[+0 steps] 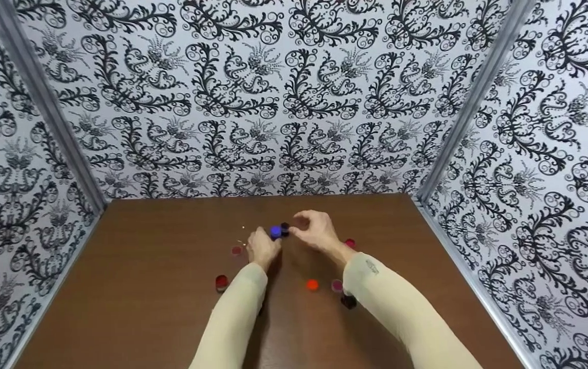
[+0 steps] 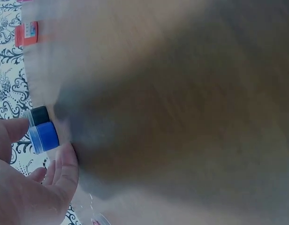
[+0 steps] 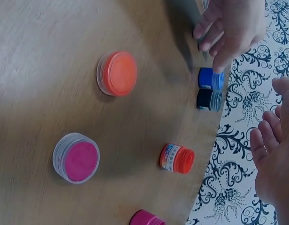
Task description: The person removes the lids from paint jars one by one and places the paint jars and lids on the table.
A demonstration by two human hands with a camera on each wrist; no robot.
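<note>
Two small paint jars, a blue one [image 1: 276, 232] and a black one [image 1: 285, 229], stand side by side toward the back of the table. My left hand [image 1: 263, 248] is at the blue jar, its thumb beside it and the other fingers apart from the thumb; whether the thumb touches the jar, I cannot tell. To the right of the black jar, my right hand [image 1: 316, 230] is held with loosely bent fingers and nothing between them. In the right wrist view, a gap shows between that hand [image 3: 278, 145] and both jars.
Nearer the front lie an orange-topped round container [image 3: 122, 73] and a clear-rimmed magenta one [image 3: 80, 161]. An orange-red jar [image 3: 177, 158] and a magenta jar [image 1: 350, 243] stand to the right. On the left are a red jar [image 1: 221, 283] and a pinkish disc [image 1: 236, 250]. Patterned walls enclose the table.
</note>
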